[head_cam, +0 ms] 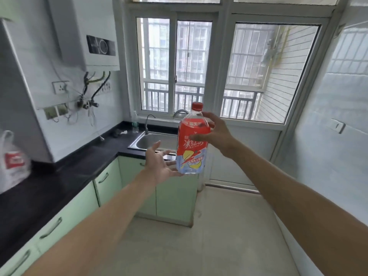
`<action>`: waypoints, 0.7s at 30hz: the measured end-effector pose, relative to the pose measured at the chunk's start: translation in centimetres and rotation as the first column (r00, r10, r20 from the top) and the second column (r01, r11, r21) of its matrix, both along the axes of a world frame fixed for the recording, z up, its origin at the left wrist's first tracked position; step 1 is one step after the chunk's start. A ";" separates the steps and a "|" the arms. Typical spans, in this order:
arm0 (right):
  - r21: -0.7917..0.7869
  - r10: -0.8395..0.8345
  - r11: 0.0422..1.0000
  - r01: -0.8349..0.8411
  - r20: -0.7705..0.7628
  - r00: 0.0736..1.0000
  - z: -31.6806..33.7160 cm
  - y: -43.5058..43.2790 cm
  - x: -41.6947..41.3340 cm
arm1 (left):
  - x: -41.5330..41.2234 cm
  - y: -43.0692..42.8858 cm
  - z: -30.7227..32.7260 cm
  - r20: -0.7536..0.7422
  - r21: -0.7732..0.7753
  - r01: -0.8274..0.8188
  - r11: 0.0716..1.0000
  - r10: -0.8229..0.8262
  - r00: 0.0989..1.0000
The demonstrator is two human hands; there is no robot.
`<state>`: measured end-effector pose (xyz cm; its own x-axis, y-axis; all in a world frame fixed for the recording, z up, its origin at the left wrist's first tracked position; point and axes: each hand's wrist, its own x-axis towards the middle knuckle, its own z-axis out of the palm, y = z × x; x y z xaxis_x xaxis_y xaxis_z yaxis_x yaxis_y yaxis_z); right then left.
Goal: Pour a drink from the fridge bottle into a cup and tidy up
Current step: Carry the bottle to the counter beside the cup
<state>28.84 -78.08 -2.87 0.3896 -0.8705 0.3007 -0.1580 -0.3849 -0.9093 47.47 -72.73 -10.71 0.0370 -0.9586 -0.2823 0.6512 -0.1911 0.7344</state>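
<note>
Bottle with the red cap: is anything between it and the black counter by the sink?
Only the person's open left hand, beside the base of the bottle. The right hand grips the bottle upright in mid-air; otherwise nothing visible lies between it and the counter. The plastic bag sits far left.

Both our bare forearms reach forward from the lower corners. Our right hand point(217, 133) grips the upper part of a bottle point(191, 154), thumb across its front. Our left hand point(159, 165) lies palm up, fingers point(172, 169) straight and spread, at the bottle's base.
</note>
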 end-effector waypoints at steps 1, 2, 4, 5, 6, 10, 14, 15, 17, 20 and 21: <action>-0.001 0.023 1.000 -0.023 -0.002 1.000 0.0 -0.4 1.6 | 1.4 0.0 0.0 0.004 0.001 -0.021 1.000 0.021 1.000; -0.001 0.048 0.999 -0.048 -0.002 0.999 0.1 -0.9 3.2 | 2.8 0.1 0.1 0.009 -0.001 -0.039 0.999 0.039 0.999; 0.000 0.089 0.996 -0.089 -0.006 0.996 0.2 -1.7 6.6 | 5.7 0.1 0.1 0.013 -0.004 -0.082 0.997 0.082 0.997; -0.001 0.106 0.994 -0.106 -0.012 0.994 0.3 -2.0 8.3 | 7.3 0.1 0.0 0.012 -0.005 -0.109 0.994 0.109 0.994; 0.001 0.122 0.993 -0.122 -0.018 0.992 0.3 -2.3 10.0 | 8.9 0.0 0.0 0.008 -0.003 -0.135 0.991 0.135 0.991; 0.021 0.200 0.980 -0.199 -0.019 0.980 0.4 -2.8 16.7 | 15.1 0.0 -0.3 0.014 0.007 -0.211 0.978 0.210 0.978; 0.045 0.274 0.961 -0.272 -0.026 0.961 0.2 -3.2 23.2 | 20.6 0.8 -0.5 -0.013 0.019 -0.284 0.959 0.284 0.959; 0.052 0.287 0.957 -0.286 -0.021 0.958 0.1 -3.3 24.8 | 21.9 1.1 -0.7 -0.018 0.023 -0.302 0.953 0.302 0.953; 0.064 0.314 0.948 -0.313 -0.005 0.949 -0.1 -3.3 27.9 | 24.7 1.7 -0.8 -0.021 0.031 -0.343 0.939 0.343 0.939; 0.060 0.355 0.933 -0.354 -0.010 0.935 -0.8 -3.1 32.4 | 28.9 3.0 -1.4 -0.017 0.037 -0.407 0.913 0.408 0.913; 0.059 0.371 0.927 -0.370 -0.014 0.928 -1.0 -3.0 33.8 | 30.2 3.3 -1.7 -0.022 0.037 -0.427 0.904 0.427 0.904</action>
